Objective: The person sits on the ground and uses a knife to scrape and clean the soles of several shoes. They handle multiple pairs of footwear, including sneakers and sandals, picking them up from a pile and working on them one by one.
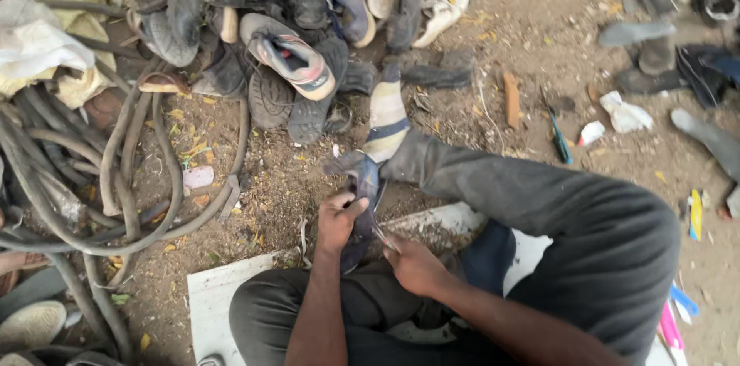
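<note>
Dark worn shoe (362, 196) lies at frame centre, propped against the sock foot (385, 115) at its 12 o'clock. Left hand (337, 219) clamps its upper, fingers curled. Right hand (412, 262) pinches a thin tool (380, 233) at the shoe's 5 o'clock. Looks light, floppy; best held by the stiffer sole edge.

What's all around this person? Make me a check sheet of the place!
Surface: bare dirt ground with dry leaves; a white board under the seated person.
Job's things: a dark shoe, held between both hands.
Clutter: a shoe pile, loose soles, a wood stick, a green-handled tool, white scraps.
Grippers: left hand grips the shoe; right hand works at it with something thin, too small to tell.
Cables: nothing seen; thick rubber hoses curl at the left.
Surroundings: yellow and white cloth at the top left.
</note>
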Available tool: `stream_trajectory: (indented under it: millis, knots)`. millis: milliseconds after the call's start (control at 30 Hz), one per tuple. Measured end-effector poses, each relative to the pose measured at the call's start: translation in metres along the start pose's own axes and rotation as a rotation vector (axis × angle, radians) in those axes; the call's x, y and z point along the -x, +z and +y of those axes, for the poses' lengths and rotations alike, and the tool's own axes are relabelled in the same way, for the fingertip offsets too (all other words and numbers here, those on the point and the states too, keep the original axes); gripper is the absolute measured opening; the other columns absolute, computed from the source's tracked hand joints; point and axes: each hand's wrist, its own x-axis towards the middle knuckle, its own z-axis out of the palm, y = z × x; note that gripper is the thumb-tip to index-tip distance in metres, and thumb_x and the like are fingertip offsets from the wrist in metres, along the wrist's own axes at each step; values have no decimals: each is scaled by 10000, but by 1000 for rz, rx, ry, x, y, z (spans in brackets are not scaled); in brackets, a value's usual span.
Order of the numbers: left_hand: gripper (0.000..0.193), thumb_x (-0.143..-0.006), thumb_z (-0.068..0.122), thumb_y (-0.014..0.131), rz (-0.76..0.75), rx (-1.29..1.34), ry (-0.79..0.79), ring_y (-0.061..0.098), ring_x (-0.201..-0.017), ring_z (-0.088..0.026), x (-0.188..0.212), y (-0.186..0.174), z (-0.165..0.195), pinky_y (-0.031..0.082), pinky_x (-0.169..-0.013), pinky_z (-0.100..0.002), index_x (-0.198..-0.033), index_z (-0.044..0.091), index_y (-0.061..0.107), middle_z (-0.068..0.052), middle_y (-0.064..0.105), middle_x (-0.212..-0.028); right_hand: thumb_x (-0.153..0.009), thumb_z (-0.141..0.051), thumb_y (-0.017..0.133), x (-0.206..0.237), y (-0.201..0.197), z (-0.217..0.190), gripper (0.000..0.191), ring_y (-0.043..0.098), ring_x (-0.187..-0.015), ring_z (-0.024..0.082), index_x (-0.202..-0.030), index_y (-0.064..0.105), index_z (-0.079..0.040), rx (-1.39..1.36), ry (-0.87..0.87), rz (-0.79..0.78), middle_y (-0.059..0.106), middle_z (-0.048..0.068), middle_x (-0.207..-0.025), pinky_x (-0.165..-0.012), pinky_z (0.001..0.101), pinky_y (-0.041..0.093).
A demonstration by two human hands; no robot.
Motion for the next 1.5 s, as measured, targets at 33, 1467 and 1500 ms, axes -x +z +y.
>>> stream_trajectory:
  millis: [33,1467,1500]
  knots:
    - [226,-808,78,789,27,148,-74,467,-626,-101,1,-2,0,382,-576,-324,-704,-4,606,-4,512,-660,-1016,-265,493,5,-2,-4,420,627,-1061,549,-1329,539,12,-44,-111,48,636,335,-1166,-855,605,509]
    - [111,-874,92,741,354,1051,-219,678,-815,-165,-17,-8,0,554,-791,-328,-951,14,728,-36,719,-896,-1010,-287,545,60,4,-50,272,679,-820,471,-1150,637,-74,-119,345,-258,671,308,-879,-775,541,520]
    - [117,-850,102,733,346,1072,-217,695,-796,-179,-16,-9,0,564,-785,-333,-937,23,729,-46,735,-887,-1023,-284,543,52,8,-49,270,683,-851,458,-1126,635,-52,-79,254,-193,682,287,-918,-779,538,526]
